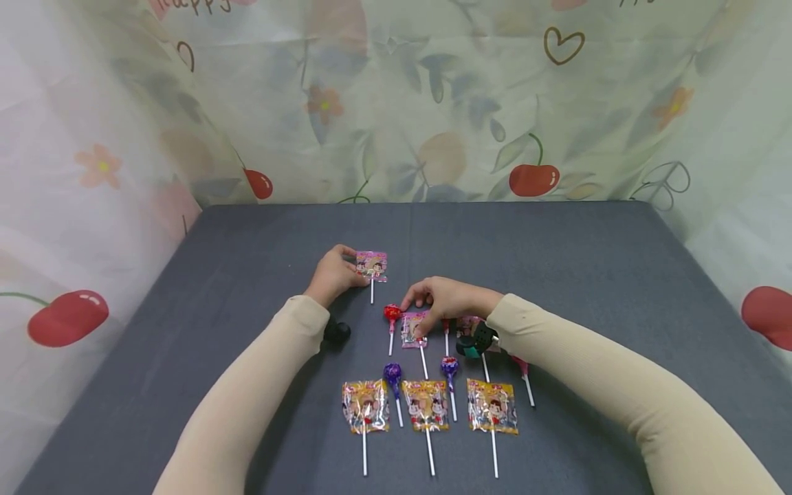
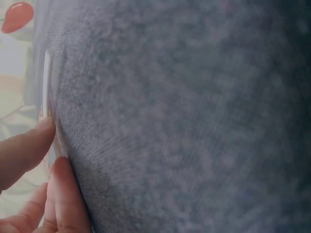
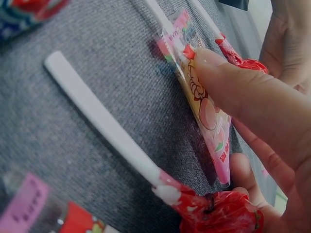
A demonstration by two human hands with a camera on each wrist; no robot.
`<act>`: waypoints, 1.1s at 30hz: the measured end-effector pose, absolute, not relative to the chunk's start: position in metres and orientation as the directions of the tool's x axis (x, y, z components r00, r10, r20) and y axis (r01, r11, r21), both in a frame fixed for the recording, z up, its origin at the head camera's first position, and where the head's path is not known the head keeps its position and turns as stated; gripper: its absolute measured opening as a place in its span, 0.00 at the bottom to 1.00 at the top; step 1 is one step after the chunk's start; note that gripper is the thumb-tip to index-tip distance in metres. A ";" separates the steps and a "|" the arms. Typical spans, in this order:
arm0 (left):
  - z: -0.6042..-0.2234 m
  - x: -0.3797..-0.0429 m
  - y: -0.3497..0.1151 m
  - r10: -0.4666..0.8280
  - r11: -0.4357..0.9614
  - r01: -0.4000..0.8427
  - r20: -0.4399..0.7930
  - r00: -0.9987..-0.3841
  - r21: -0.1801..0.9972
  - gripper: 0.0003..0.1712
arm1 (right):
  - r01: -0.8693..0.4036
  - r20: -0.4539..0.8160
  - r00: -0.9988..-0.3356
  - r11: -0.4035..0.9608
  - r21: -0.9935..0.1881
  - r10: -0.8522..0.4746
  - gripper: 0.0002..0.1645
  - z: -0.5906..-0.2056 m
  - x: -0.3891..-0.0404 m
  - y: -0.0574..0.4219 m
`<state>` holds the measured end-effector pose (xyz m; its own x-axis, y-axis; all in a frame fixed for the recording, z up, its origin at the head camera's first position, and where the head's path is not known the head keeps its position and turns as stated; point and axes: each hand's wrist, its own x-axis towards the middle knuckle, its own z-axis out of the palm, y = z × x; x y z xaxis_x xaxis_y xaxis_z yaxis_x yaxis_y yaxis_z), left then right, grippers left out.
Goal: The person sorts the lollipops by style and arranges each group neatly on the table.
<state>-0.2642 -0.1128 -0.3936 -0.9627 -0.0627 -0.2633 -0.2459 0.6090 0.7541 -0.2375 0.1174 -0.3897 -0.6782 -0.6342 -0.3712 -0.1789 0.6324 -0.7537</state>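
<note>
My left hand (image 1: 335,275) pinches the left edge of a flat pink-wrapped lollipop (image 1: 372,265), low over the dark cloth. In the left wrist view its white stick (image 2: 47,82) projects past my thumb. Closer in, my right hand (image 1: 456,299) pinches a second flat pink-wrapped lollipop (image 3: 209,114), thumb on its printed face and fingers behind it. A round red lollipop (image 1: 392,313) lies just left of that one. Another red lollipop (image 3: 218,211) is close below my right fingers. Partly under my right wrist is a third pink-wrapped lollipop (image 1: 465,326).
Nearer me, three yellow-wrapped flat lollipops (image 1: 366,405) lie in a row, with two purple round lollipops (image 1: 392,373) between them. A pink-red lollipop (image 1: 523,368) sits beneath my right forearm. A floral curtain (image 1: 396,103) borders the dark table (image 1: 588,261) at the back and sides.
</note>
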 end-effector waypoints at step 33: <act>-0.394 -0.263 -0.110 -0.109 0.724 -0.246 -0.245 -0.963 0.644 0.29 | -0.199 -0.348 -0.666 0.606 -0.770 -0.660 0.26 -0.392 -0.238 0.118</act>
<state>-0.2635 -0.1104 -0.3944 -0.9633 -0.1094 -0.2450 -0.2461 0.7240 0.6443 -0.2385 0.1181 -0.3916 -0.6655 -0.6603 -0.3480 -0.1989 0.6062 -0.7700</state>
